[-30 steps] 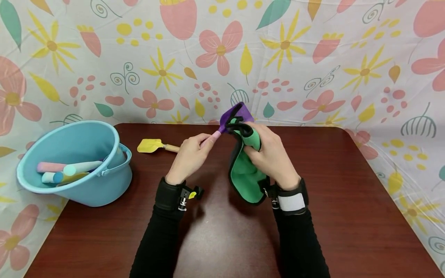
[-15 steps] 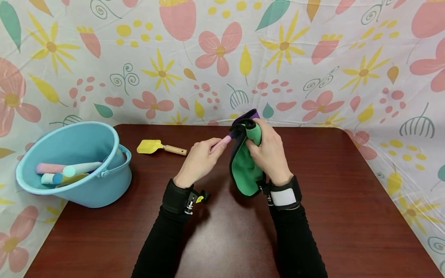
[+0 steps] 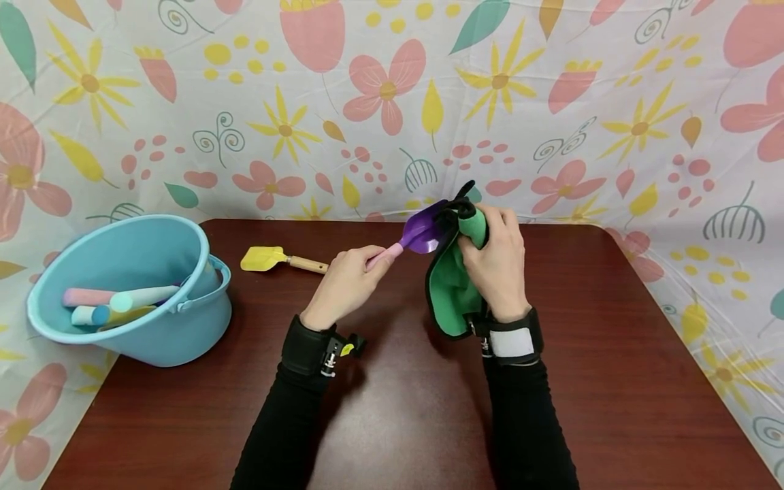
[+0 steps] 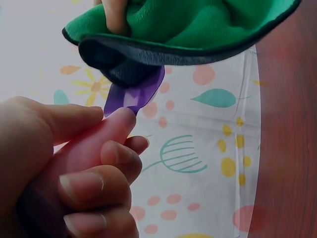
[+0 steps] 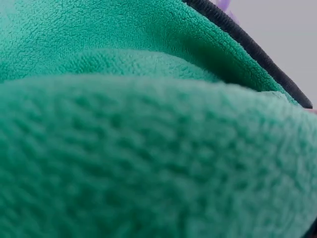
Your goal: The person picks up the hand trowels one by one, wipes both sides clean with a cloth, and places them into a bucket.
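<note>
My left hand (image 3: 350,280) grips the pink handle of a toy shovel with a purple scoop (image 3: 421,230), held above the table. Opposite it, my right hand (image 3: 497,262) pinches a bunched green cloth (image 3: 453,289) with a dark edge, whose lower part hangs down. The cloth's dark folds lie against the far end of the purple scoop, which they partly cover. In the left wrist view, fingers curl round the pink handle (image 4: 91,144) and the cloth is just above the scoop. Green fabric (image 5: 148,148) fills most of the right wrist view and hides the right fingers.
A light blue bucket (image 3: 141,347) leans at the left of the table with several pastel-handled toys (image 3: 143,295) inside. A yellow toy shovel (image 3: 263,258) with a wooden handle lies behind my left hand. Flowered fabric (image 3: 392,156) hangs behind the brown table (image 3: 612,381).
The right hand and cloth went left along the scoop, then back right, uncovering more of the purple. My left hand moved slightly right at first, still holding the shovel.
</note>
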Demonstrator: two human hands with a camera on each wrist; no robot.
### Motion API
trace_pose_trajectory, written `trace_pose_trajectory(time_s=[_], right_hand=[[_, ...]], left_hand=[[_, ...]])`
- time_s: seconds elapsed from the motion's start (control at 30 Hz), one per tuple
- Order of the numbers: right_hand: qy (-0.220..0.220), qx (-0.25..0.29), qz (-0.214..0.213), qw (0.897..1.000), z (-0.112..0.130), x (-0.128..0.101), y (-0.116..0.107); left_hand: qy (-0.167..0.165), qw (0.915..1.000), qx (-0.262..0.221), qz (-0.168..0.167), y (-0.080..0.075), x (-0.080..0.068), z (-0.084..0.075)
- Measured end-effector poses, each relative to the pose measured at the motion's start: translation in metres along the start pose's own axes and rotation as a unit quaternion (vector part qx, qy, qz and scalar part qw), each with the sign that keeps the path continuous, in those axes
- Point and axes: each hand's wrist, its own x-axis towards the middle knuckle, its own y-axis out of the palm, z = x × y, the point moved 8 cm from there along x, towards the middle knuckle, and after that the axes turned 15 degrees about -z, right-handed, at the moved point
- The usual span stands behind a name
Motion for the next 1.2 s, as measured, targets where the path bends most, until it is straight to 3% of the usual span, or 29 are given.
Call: trace_pose_trajectory(time_s=[0.37,0.8,1.0,1.2], right_hand=[[-0.013,0.029,-0.004,0.999,0.013,0.000,-0.005],[-0.047,0.046,0.086,0.994,0.042,-0.021,0.027],[-0.043,0.032,0.107,0.993,0.041,-0.025,0.035],[-0.019,0.005,0.084,0.996,0.029,-0.019,0.030]], left_hand=[[-0.009,0.9999,-0.003,-0.012,-0.004,0.002,0.005],[0.005,0.9999,0.003,-0.013,0.000,0.004,0.004],[0.005,0.9999,0.004,-0.008,0.002,0.004,0.005],[-0.001,0.9999,-0.008,-0.008,0.006,0.003,0.002]])
